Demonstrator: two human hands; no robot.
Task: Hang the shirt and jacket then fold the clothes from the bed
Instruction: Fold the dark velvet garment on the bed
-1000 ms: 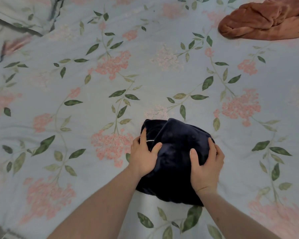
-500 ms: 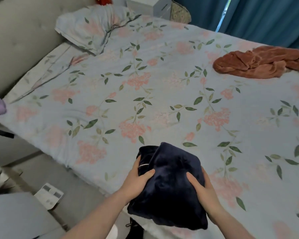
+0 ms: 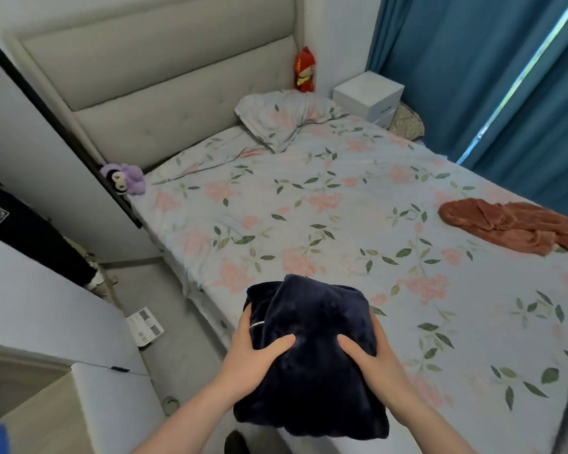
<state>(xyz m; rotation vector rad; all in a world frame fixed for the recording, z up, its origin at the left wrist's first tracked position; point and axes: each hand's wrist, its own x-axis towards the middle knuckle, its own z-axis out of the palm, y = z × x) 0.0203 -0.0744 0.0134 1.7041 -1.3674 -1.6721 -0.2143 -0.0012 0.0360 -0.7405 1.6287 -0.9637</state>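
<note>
At the bottom center of the frame I hold a folded navy bundle [image 3: 312, 362] between both hands, raised above the near edge of the bed [image 3: 341, 204]. It is plush and fleecy, thick, roughly a rounded square, with a thin pale line of trim showing at its left edge. My left hand [image 3: 253, 348] grips its left side, thumb laid across the top and the fingers curled around the edge. My right hand [image 3: 371, 355] clasps the right side the same way, thumb on top; the rest of its fingers are hidden under the cloth. Both hands are narrow and closed on the fabric.

Lower left, a pale cabinet top [image 3: 40, 316] stands beside me, with a strip of grey floor between it and the bed. A white paper label [image 3: 145, 326] lies on that floor. Something black [image 3: 30, 234] hangs or leans at the left edge; I cannot tell what it is.

The bed fills the middle and right of the frame, its smooth sheet printed with pink blossoms and green leaves. At the right edge a rust-colored garment [image 3: 512, 226] lies crumpled on the sheet, soft and velvety, well apart from the bundle.

Further up, a purple plush toy [image 3: 125, 177] sits at the bed's left corner against a white panel. A pillow [image 3: 282, 117] in the same floral print leans by the padded beige headboard [image 3: 151, 90]. In the top center corner stand a red doll [image 3: 305, 71] and a white box [image 3: 368, 93]. Teal curtains [image 3: 473, 77] hang at the upper right.
</note>
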